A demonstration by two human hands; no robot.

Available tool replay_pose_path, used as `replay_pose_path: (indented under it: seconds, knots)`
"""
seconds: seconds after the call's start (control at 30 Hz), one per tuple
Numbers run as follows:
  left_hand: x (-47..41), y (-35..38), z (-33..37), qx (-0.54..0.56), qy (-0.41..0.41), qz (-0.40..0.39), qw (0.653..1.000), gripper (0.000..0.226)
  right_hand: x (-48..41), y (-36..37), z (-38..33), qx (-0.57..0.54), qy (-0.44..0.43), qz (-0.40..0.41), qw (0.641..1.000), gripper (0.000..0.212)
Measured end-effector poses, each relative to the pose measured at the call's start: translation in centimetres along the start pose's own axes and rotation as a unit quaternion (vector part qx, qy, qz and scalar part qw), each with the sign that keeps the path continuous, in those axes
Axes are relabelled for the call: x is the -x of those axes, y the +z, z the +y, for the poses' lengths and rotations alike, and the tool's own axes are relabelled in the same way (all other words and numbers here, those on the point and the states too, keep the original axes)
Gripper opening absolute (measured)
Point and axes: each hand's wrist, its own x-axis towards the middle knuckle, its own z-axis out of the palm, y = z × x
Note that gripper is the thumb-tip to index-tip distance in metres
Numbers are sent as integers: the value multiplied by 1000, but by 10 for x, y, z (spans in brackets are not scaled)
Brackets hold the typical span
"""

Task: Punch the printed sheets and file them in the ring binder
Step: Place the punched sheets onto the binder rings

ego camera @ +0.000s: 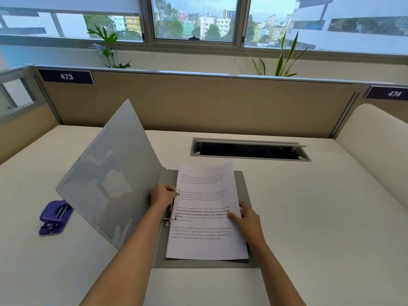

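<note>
On the desk [309,217] lie 1 binder [240,186], 1 punch [55,217] and what looks like a thin stack of sheets [205,217]; how many sheets it holds cannot be told, since only the top 1 shows. That top sheet carries 4 blocks of print.

The binder sits at the middle of the desk, open, its grey back board flat and its long axis running from 6 toward 12 o'clock. Its pale cover [110,173] stands tilted up toward 10 o'clock. The sheets rest on the back board with their long axis along the same 6-to-12 line, the print's top edge at 12 o'clock and the punched edge at 9, against the spine. 2 rings [177,191] pass through that edge, 1 by the upper print and 1 lower down near the lever.

The left hand [163,195] is at the upper ring, fingers curled together and pinched on it. The right hand [245,217] lies at the sheets' 3 o'clock edge, thumb pressed on the paper and the other fingers closed around the edge.

The punch, purple, lies well apart at 9 o'clock, its long axis slanting from 7 toward 1.

Beyond the partition stand 2 plants [106,47], and 2 number plates read 473 [66,76] and 474.
</note>
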Motion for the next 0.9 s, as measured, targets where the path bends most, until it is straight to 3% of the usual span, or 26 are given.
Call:
replay_pose_path:
  seconds: [0.37,0.53,0.63,0.77,0.83,0.9]
  knots:
    - [13,5,-8,-41,63,35,997,27,12,7,-7,84,-45,53,994,48]
    - [22,-1,-12,-51,77,22,995,45,11,9,-7,201,-34,77,976,54]
    - [30,-6,-15,-55,85,31,994,43,10,13,-9,249,-60,98,962,47]
    - [47,-21,-13,-112,78,12,991,18,13,34,-20,160,-105,68,979,32]
    - [53,-30,-13,-171,72,-34,982,32,18,50,-30,113,-118,33,986,27]
    - [54,-37,-14,-213,61,-87,971,24,21,67,-38,74,-130,-5,989,23]
